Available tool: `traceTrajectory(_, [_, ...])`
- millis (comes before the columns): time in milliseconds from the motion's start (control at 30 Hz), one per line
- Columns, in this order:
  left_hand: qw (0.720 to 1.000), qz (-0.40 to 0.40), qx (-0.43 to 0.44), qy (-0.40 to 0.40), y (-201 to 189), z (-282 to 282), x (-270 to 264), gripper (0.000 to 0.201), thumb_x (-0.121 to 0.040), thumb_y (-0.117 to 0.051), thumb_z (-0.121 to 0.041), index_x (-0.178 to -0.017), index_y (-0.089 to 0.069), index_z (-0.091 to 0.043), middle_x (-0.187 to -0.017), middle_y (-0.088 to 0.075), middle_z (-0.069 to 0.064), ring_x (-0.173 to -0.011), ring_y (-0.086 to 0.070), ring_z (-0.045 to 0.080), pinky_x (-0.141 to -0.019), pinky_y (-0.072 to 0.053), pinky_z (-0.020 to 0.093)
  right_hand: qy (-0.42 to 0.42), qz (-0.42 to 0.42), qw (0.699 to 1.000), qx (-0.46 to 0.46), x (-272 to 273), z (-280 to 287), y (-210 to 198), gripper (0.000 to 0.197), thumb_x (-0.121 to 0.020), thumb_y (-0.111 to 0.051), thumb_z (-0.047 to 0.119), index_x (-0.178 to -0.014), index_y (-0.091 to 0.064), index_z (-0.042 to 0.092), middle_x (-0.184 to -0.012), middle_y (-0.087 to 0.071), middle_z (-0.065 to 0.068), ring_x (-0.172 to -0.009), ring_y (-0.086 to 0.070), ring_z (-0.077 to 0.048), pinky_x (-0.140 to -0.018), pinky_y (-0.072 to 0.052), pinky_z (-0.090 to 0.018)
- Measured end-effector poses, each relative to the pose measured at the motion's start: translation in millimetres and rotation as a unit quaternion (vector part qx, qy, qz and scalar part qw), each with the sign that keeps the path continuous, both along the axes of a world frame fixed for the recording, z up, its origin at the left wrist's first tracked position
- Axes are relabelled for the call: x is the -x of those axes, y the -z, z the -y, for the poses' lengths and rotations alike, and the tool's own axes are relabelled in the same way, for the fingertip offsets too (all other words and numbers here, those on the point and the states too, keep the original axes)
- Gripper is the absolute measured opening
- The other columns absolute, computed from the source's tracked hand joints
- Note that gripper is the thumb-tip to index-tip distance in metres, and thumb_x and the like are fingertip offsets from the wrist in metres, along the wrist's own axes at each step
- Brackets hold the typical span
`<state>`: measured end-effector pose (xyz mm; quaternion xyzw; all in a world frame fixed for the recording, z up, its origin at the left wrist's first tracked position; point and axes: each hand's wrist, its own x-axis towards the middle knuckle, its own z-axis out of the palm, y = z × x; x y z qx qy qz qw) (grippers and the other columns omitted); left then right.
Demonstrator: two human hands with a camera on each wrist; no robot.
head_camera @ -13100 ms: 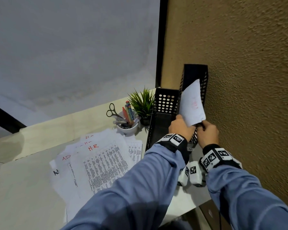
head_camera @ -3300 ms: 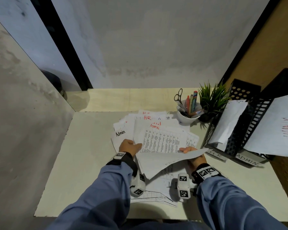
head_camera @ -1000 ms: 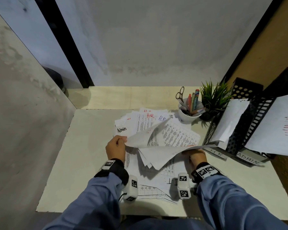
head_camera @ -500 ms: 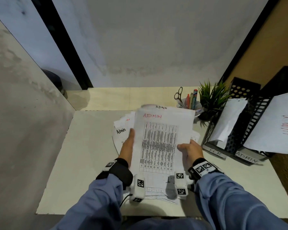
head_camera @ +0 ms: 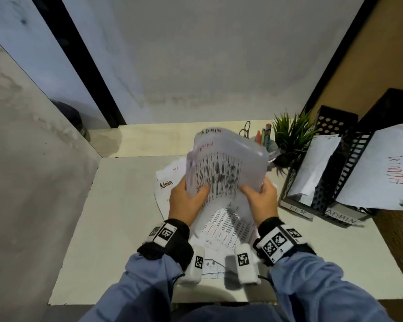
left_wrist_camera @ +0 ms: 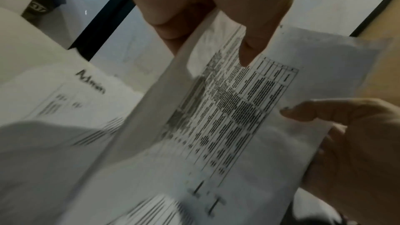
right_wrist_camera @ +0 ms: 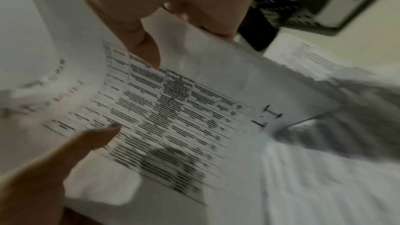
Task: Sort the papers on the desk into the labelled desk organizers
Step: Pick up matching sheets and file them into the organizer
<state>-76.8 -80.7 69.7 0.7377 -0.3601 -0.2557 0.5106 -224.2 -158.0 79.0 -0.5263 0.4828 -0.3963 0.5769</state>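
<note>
both hands hold a bundle of printed sheets [head_camera: 226, 168] raised off the desk [head_camera: 116, 219] above its middle, the bundle bowed so its top curls away toward the back edge; black "admin" is written at the top of a rear sheet and red lettering, blurred, at the top of the front one. the left hand [head_camera: 186, 201] grips the bundle's left edge, thumb pressed on the printed table and fingers curled behind; the left wrist view shows that thumb lying on the print with the paper edge clamped between it and the fingers. the right hand [head_camera: 261, 198] grips the lower right part in the same way, thumb on the front and fingers wrapped behind the paper. under the hands more loose papers [head_camera: 226, 228] lie fanned on the desk, one at the left marked "admin" [head_camera: 166, 183] in black. along the desk's right edge stand two black mesh organizers: the one labelled "hr" [head_camera: 299, 211] nearer the middle holds a white sheet [head_camera: 312, 168] leaning out of it, and the one labelled "admin" [head_camera: 341, 219] just beside it on the right holds a sheet [head_camera: 382, 173] with red writing. near the back right corner are a small green plant [head_camera: 291, 138] and, just left of it, a cup of pens and scissors [head_camera: 261, 138] partly hidden behind the raised bundle.
</note>
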Motion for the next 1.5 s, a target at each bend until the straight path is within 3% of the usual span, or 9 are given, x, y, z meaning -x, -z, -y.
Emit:
traceTrajectory(100, [0.996,0.012,-0.078,0.048,19,-4,3,0.013,-0.089,-0.062,-0.012,-0.076,-0.062,-0.007,-0.066,-0.06,0.003,-0.058,-0.054,0.017,-0.059,-0.046,0.03,-0.002,-0.066,0.997,-0.05,-1,-7,18,0.006,-0.08,-0.064,-0.005,-0.082,-0.061,0.0,-0.075,-0.061,-0.016,-0.08,-0.059,-0.029,-0.064,-0.053,-0.026])
traceTrajectory(267, [1.0,0.013,-0.021,0.005,13,-5,2,0.023,-0.091,-0.058,-0.021,-0.069,-0.051,-0.022,-0.056,-0.054,-0.005,-0.05,-0.048,0.006,-0.051,-0.04,0.016,0.061,-0.003,0.997,-0.04,-1,5,11,0.013,-0.084,-0.059,-0.005,-0.083,-0.064,0.007,-0.075,-0.063,-0.006,-0.065,-0.057,-0.012,-0.05,-0.046,-0.007])
traceTrajectory(433, [0.984,-0.021,-0.134,0.113,12,2,9,0.018,-0.095,-0.05,-0.014,-0.079,-0.055,-0.02,-0.067,-0.054,-0.002,-0.059,-0.049,0.011,-0.057,-0.04,0.023,0.044,-0.047,0.993,-0.097,21,11,21,0.011,-0.089,-0.058,0.004,-0.097,-0.063,0.009,-0.096,-0.066,-0.007,-0.087,-0.062,-0.019,-0.08,-0.05,-0.026])
traceTrajectory(767, [0.96,0.093,0.021,0.262,-104,68,86,0.045,-0.094,-0.048,-0.005,-0.06,-0.037,-0.032,-0.052,-0.034,-0.009,-0.043,-0.031,0.004,-0.045,-0.022,0.015,0.265,-0.072,0.948,0.162,133,82,-44,0.025,-0.086,-0.065,0.017,-0.111,-0.063,0.012,-0.1,-0.066,-0.001,-0.092,-0.061,-0.012,-0.082,-0.051,-0.024])
traceTrajectory(900, [0.947,0.11,0.083,0.291,-117,95,128,0.031,-0.091,-0.045,0.005,-0.082,-0.058,-0.022,-0.059,-0.044,-0.014,-0.053,-0.044,-0.008,-0.049,-0.03,0.007,0.427,-0.179,0.873,0.154,190,93,-37,0.042,-0.082,-0.067,0.022,-0.121,-0.058,0.012,-0.124,-0.052,-0.012,-0.118,-0.046,-0.027,-0.094,-0.04,-0.031])
traceTrajectory(1033, [0.942,0.124,0.097,0.296,-115,118,169,0.051,-0.081,-0.037,-0.001,-0.126,-0.057,-0.014,-0.099,-0.068,-0.002,-0.087,-0.06,0.006,-0.073,-0.048,0.021,0.373,-0.259,0.888,-0.067,223,101,-6,0.082,-0.074,-0.074,0.043,-0.14,-0.039,0.008,-0.142,-0.038,-0.018,-0.132,-0.032,-0.036,-0.107,-0.03,-0.046])
traceTrajectory(1233, [0.934,0.204,0.081,0.281,-108,137,216,0.051,-0.085,-0.039,-0.001,-0.133,-0.046,-0.018,-0.108,-0.065,0.016,-0.093,-0.061,0.038,-0.075,-0.051,0.041,0.323,-0.189,0.926,-0.048,235,106,8,0.017,-0.079,-0.073,0.02,-0.078,-0.062,0.008,-0.083,-0.062,-0.013,-0.079,-0.054,-0.024,-0.065,-0.041,-0.027])
traceTrajectory(1333, [0.935,0.211,0.058,0.279,-100,140,232,0.049,-0.088,-0.038,-0.014,-0.137,-0.041,-0.018,-0.112,-0.062,0.019,-0.097,-0.058,0.039,-0.075,-0.048,0.04,0.336,-0.036,0.941,0.011,236,103,0,0.025,-0.085,-0.06,0.007,-0.063,-0.058,0.02,-0.055,-0.058,0.009,-0.063,-0.052,-0.011,-0.05,-0.041,-0.011])
traceTrajectory(1500, [0.937,0.204,-0.003,0.285,-89,148,256,0.061,-0.088,-0.04,-0.002,-0.146,-0.026,-0.014,-0.115,-0.059,0.021,-0.1,-0.056,0.041,-0.085,-0.046,0.045,0.318,0.004,0.938,0.137,233,103,-23,0.006,-0.085,-0.062,0.007,-0.085,-0.059,0.012,-0.082,-0.062,-0.005,-0.078,-0.056,-0.015,-0.07,-0.047,-0.034])
